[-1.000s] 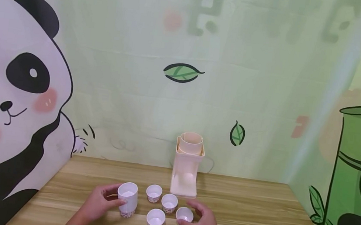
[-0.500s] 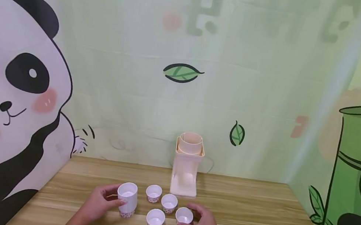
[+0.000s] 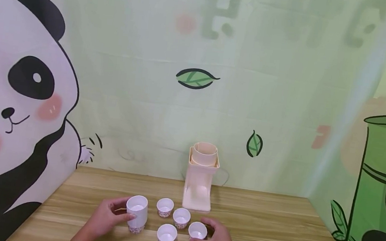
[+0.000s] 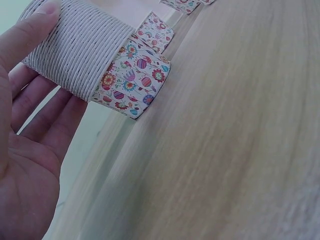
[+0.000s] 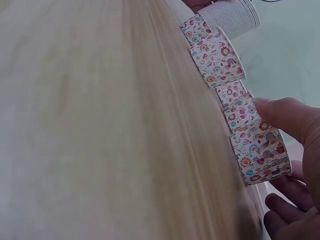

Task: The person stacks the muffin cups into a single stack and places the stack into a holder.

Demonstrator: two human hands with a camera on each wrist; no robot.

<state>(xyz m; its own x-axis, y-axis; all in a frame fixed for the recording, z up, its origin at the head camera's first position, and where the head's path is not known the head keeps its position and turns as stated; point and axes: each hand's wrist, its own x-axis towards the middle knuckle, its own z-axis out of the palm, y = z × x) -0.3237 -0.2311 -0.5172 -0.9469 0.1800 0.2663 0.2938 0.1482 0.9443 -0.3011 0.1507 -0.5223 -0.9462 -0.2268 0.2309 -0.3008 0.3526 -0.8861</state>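
My left hand [image 3: 108,216] grips a tall stack of nested paper cups [image 3: 137,213], thumb on the near side and fingers behind. In the left wrist view the stack's ribbed white rims [image 4: 75,47] show above the floral side of its lowest cup [image 4: 132,77]. On the right, my right hand [image 3: 216,240] holds a single small paper cup [image 3: 197,230] between thumb and fingers. Its flowered wall [image 5: 262,155] shows low over the table in the right wrist view. Between the hands stand three more upright cups, a back one [image 3: 164,207], a middle one [image 3: 181,217] and a front one [image 3: 166,235].
Behind the cups stands a pale pink holder [image 3: 199,185] with a round tube [image 3: 205,153] in its top. The wooden table [image 3: 274,221] ends at a green printed backdrop [image 3: 137,110] with pandas, leaves and bamboo.
My right thumb and fingers have shifted slightly around the single cup. The left hand, the stack and the other cups have stayed in place.
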